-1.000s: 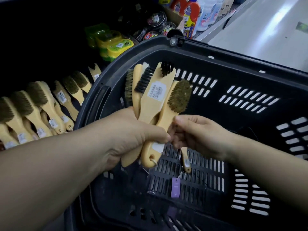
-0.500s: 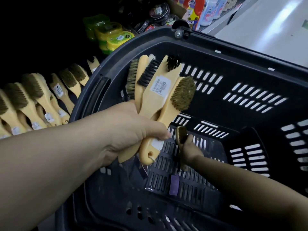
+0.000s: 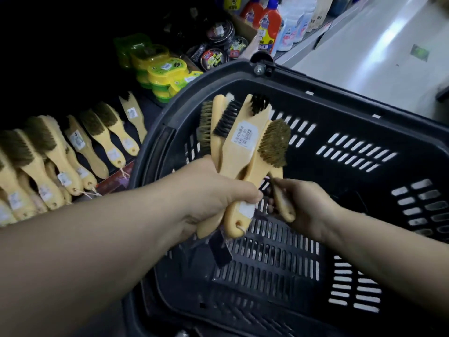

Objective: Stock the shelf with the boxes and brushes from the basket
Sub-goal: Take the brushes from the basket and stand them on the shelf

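Pale wooden-handled bristle brushes (image 3: 243,147), fanned, clenched in my left hand (image 3: 213,198).
Right hand (image 3: 312,211) pinches one small wooden brush (image 3: 283,206): tuck its handle alongside the rest.

yellow tubs (image 3: 167,69), polish tins (image 3: 213,58), detergent bottles (image 3: 269,27)

The left arm stretched in from the lower left, its hand (image 3: 213,193) curled tight around the handles of a bunch of brushes (image 3: 243,147) near the basket's (image 3: 155,142) left rim. The right arm lay across from the lower right, its hand (image 3: 307,206) pinching one small brush (image 3: 283,205) just beside the left thumb.
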`<move>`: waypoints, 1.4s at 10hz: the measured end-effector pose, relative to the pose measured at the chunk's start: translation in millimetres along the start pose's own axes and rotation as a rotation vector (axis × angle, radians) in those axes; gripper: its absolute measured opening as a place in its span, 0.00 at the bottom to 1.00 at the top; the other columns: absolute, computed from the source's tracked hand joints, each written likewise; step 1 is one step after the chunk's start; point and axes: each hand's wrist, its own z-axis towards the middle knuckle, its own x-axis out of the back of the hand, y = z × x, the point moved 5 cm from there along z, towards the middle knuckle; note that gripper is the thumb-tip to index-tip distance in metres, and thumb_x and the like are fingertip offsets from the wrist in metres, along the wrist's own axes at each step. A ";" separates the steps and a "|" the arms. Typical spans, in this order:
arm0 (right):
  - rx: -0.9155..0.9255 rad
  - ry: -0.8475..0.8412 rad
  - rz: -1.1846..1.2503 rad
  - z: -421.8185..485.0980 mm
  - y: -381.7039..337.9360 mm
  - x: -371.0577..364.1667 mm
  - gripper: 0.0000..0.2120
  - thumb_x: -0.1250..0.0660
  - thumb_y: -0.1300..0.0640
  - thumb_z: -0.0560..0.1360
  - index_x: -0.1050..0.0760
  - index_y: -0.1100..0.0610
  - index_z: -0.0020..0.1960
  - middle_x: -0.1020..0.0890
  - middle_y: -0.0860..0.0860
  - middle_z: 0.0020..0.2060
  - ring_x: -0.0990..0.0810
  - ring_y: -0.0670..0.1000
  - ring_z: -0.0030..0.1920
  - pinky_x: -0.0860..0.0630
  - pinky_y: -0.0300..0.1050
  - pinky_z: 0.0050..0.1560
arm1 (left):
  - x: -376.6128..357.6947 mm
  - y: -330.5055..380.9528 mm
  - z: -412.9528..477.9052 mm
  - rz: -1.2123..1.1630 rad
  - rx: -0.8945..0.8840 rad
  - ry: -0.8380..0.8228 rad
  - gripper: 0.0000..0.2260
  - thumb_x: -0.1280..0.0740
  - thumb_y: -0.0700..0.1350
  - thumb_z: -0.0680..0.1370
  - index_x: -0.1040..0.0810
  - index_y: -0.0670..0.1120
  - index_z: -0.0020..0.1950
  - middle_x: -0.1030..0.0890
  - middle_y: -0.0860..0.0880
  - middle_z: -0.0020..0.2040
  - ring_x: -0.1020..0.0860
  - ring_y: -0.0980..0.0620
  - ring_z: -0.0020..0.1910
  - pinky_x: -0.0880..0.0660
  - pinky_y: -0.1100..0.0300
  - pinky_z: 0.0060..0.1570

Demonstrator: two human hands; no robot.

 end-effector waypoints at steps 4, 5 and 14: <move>0.299 -0.391 -0.046 -168.6 -45.0 -96.9 0.17 0.35 0.58 0.69 0.24 0.64 0.56 0.16 0.58 0.45 0.18 0.51 0.40 0.19 0.44 0.37 | 4.1 37.3 -75.9 -0.420 -0.115 -0.139 0.13 0.32 0.43 0.65 0.18 0.43 0.48 0.18 0.44 0.40 0.22 0.49 0.30 0.27 0.62 0.28; 0.321 -0.458 -0.079 -187.0 -40.5 -135.6 0.13 0.35 0.59 0.70 0.24 0.63 0.52 0.16 0.55 0.40 0.17 0.49 0.35 0.20 0.41 0.33 | 31.8 32.1 -111.5 -0.415 -0.116 -0.081 0.14 0.30 0.43 0.64 0.17 0.41 0.49 0.19 0.42 0.38 0.24 0.49 0.27 0.30 0.60 0.29; 0.390 -0.095 -0.730 42.3 52.1 -333.1 0.11 0.45 0.61 0.79 0.29 0.57 0.58 0.25 0.55 0.39 0.25 0.56 0.41 0.24 0.47 0.48 | 263.9 -109.3 -160.3 -0.674 0.002 0.772 0.02 0.32 0.38 0.71 0.24 0.44 0.41 0.25 0.47 0.23 0.30 0.53 0.18 0.34 0.68 0.18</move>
